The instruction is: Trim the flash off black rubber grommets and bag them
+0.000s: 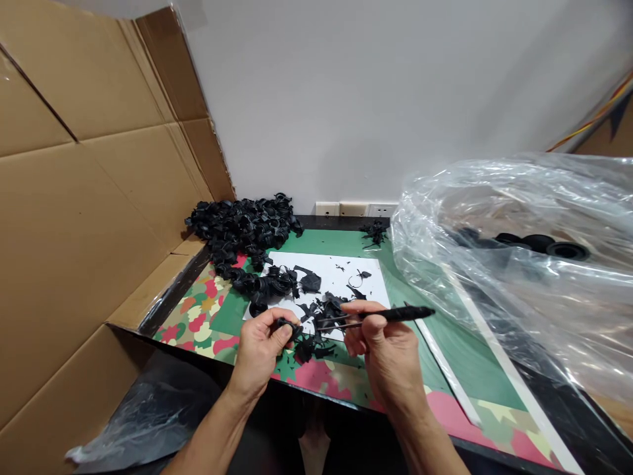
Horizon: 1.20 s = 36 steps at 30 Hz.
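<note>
My left hand (261, 346) pinches a small black rubber part (288, 325) between thumb and fingers, just above the near edge of the table. My right hand (380, 346) grips a black-handled knife (395, 315) whose thin metal tip points left toward that part. Black rubber scraps (316, 316) lie between and under both hands on a white sheet (346, 280). The part and the tool tip are a short gap apart.
A heap of black ribbed rubber parts (242, 227) sits at the back left beside a big cardboard box (89, 198). A large clear plastic bag (519, 264) with black rings inside fills the right. A green mat (435, 330) and camouflage cloth (198, 316) cover the table.
</note>
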Each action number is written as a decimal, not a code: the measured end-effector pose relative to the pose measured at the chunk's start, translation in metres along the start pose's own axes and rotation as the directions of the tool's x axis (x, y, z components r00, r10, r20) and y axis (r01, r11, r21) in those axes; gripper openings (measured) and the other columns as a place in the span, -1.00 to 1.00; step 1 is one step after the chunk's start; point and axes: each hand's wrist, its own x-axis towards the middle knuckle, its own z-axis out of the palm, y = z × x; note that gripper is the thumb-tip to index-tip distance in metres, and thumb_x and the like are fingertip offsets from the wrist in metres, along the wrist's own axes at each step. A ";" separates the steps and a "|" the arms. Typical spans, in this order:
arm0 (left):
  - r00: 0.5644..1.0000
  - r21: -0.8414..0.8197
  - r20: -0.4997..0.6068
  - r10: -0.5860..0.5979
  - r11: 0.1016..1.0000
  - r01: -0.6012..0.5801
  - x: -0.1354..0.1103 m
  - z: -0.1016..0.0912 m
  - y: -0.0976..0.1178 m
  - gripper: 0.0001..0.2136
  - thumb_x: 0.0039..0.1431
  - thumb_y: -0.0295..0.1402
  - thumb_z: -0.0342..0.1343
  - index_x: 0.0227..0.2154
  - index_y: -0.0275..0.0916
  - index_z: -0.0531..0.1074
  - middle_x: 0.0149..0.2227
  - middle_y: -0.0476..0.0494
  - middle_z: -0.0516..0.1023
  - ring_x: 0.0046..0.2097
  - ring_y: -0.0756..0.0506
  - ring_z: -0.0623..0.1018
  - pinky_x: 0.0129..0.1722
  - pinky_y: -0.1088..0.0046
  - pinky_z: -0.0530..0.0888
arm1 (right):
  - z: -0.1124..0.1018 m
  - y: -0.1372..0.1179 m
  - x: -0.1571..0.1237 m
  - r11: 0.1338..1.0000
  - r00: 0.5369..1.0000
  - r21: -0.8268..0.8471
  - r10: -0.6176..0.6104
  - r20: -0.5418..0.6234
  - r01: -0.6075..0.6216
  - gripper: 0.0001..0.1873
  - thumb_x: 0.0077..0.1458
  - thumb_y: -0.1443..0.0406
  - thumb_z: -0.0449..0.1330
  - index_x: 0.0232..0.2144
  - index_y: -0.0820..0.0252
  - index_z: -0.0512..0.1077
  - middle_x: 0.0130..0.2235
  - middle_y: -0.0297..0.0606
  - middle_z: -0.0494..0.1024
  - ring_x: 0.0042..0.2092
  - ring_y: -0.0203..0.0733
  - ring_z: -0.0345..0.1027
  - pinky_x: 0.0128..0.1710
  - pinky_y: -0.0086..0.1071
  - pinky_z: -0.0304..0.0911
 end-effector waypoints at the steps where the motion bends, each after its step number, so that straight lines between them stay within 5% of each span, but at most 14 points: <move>1: 0.999 0.013 -0.008 0.041 0.999 -0.041 0.000 0.001 -0.001 -0.79 -0.19 -0.25 0.35 -0.51 -0.29 0.56 -0.50 -0.06 0.48 -0.53 0.05 0.36 -0.55 0.57 0.30 | 0.000 0.003 -0.003 1.000 1.000 0.019 0.024 -0.003 -0.024 -0.54 -0.06 -0.06 0.29 -0.36 0.23 0.53 -0.68 -0.44 0.30 -0.65 -0.36 0.14 -0.64 -0.44 0.07; 5: 0.989 0.063 -0.012 0.145 0.988 -0.144 -0.003 0.004 -0.004 -0.87 -0.11 -0.31 0.30 -0.49 -0.27 0.56 -0.43 -0.10 0.52 -0.45 -0.01 0.40 -0.47 0.52 0.37 | 0.006 0.011 -0.013 0.996 0.996 0.037 0.083 0.016 -0.083 -0.67 -0.11 0.10 0.39 -0.36 0.21 0.53 -0.66 -0.42 0.39 -0.62 -0.31 0.28 -0.60 -0.40 0.25; 10: 0.987 0.058 -0.019 0.159 0.986 -0.157 -0.005 0.004 -0.006 -0.90 -0.04 -0.33 0.26 -0.45 -0.25 0.57 -0.37 -0.13 0.54 -0.37 -0.07 0.45 -0.39 0.48 0.41 | 0.015 0.011 -0.016 0.997 0.999 0.076 0.030 -0.029 -0.028 -0.73 -0.15 0.12 0.41 -0.44 0.17 0.56 -0.37 -0.27 0.53 -0.54 -0.30 0.41 -0.58 -0.41 0.36; 23: 0.987 0.053 -0.022 0.157 0.986 -0.156 -0.005 0.005 -0.007 -0.92 -0.04 -0.37 0.25 -0.46 -0.26 0.57 -0.36 -0.14 0.55 -0.33 -0.10 0.49 -0.35 0.45 0.41 | 0.022 0.012 -0.016 0.994 0.999 0.105 0.022 -0.040 -0.017 -0.83 -0.15 0.20 0.42 -0.47 0.14 0.57 -0.42 -0.34 0.54 -0.51 -0.27 0.49 -0.46 -0.40 0.47; 30: 0.966 0.149 -0.008 0.258 0.956 -0.254 -0.004 0.003 -0.008 -0.93 -0.01 -0.43 0.20 -0.44 -0.23 0.58 -0.35 -0.13 0.57 -0.25 -0.13 0.51 -0.23 0.42 0.41 | 0.021 0.013 -0.014 0.998 0.999 0.053 0.026 -0.041 -0.024 -0.79 -0.12 0.17 0.39 -0.47 0.19 0.55 -0.46 -0.29 0.56 -0.53 -0.22 0.48 -0.51 -0.37 0.46; 34: 0.953 0.211 -0.038 0.302 0.934 -0.287 -0.005 0.005 -0.007 -0.92 -0.04 -0.47 0.19 -0.47 -0.23 0.58 -0.37 -0.13 0.58 -0.25 -0.14 0.52 -0.20 0.41 0.41 | 0.022 0.014 -0.018 0.968 0.979 -0.149 -0.203 0.009 0.202 -0.91 0.02 0.25 0.30 -0.44 0.16 0.53 -0.40 -0.26 0.56 -0.47 -0.21 0.49 -0.48 -0.36 0.44; 36: 0.966 0.223 -0.049 0.255 0.945 -0.238 -0.008 0.006 -0.008 -0.92 -0.06 -0.47 0.19 -0.48 -0.23 0.57 -0.40 -0.11 0.57 -0.31 -0.12 0.52 -0.26 0.43 0.43 | 0.019 0.011 -0.018 0.851 0.914 -0.332 -0.380 0.143 0.406 -0.93 0.09 0.31 0.23 -0.41 0.13 0.52 -0.39 -0.22 0.57 -0.38 -0.17 0.49 -0.41 -0.33 0.43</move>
